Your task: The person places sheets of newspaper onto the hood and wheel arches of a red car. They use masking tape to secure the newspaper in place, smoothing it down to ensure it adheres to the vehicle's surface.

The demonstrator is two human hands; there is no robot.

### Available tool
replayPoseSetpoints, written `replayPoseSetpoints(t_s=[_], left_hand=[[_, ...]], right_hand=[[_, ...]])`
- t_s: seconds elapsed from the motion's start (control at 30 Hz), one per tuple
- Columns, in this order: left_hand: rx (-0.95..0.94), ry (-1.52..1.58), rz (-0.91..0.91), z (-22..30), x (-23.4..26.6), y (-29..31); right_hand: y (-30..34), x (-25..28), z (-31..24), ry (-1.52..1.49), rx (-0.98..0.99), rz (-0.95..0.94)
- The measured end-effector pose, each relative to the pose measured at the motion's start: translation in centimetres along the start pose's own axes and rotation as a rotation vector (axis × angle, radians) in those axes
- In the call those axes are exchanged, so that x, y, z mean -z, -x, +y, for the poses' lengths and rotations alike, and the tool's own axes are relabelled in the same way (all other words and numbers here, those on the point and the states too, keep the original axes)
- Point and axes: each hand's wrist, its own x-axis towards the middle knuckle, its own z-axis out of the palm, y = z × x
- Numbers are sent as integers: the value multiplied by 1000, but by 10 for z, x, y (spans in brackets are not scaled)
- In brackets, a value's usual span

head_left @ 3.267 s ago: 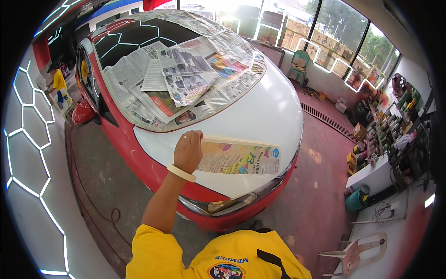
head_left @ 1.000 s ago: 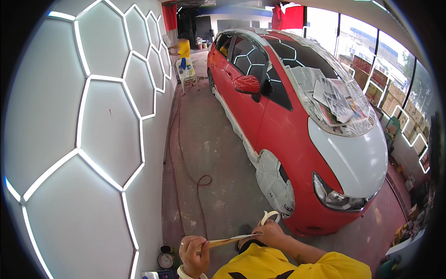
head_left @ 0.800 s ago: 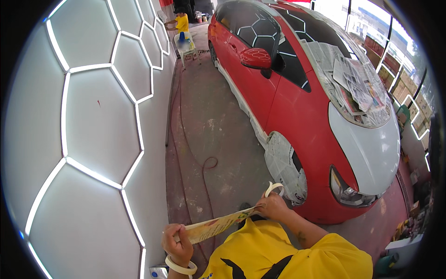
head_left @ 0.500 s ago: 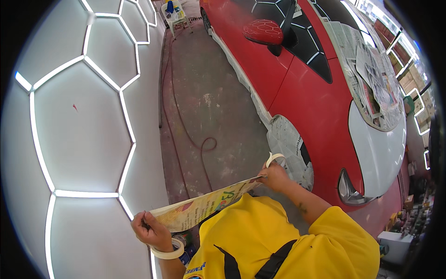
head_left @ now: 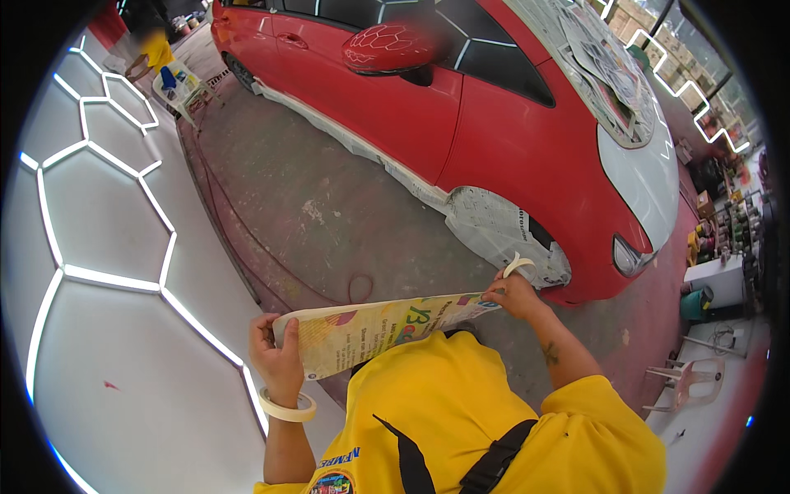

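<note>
A long folded sheet of newspaper [head_left: 354, 337], printed in yellow and other colours, is stretched before my waist. Its left end is pinched by my left hand [head_left: 278, 356], thumb in front. My right hand [head_left: 514, 296] grips the opposite end, its fingers closed. A pale roll of masking tape [head_left: 520, 265] sticks up at my right hand; how it is held there is partly hidden. Another roll of masking tape [head_left: 288, 407] hangs around my left wrist like a bracelet. Ahead stands a red car [head_left: 510, 165], its front wheel covered with newspaper [head_left: 485, 222].
White panels with hexagonal light strips [head_left: 111, 280] line the left. A hose [head_left: 239, 214] lies on the floor [head_left: 313, 210]. At the back left a person in yellow [head_left: 155, 53] is beside a white chair [head_left: 185, 92]. Another plastic chair [head_left: 685, 383] and several containers stand right.
My view has turned, so the car sits further left and the back-left person and right-hand chair appear. The newspaper is raised and more of its printed face shows. Both hands keep their grip.
</note>
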Motion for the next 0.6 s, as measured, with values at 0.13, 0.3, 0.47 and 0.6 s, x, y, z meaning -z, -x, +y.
replayPoseSetpoints(t_s=[0.13, 0.3, 0.47, 0.6], left_hand=[[-62, 46, -239, -17, -1, -100], [-205, 68, -631, 12, -47, -139], [-679, -62, -764, 20, -115, -101], [-923, -36, -1002, 39, -171, -77]], right_hand=[[22, -2, -40, -40, -122, 121], [76, -25, -57, 293, -441, 257], [109, -64, -82, 67, -783, 514], [143, -85, -100, -261, -625, 745]])
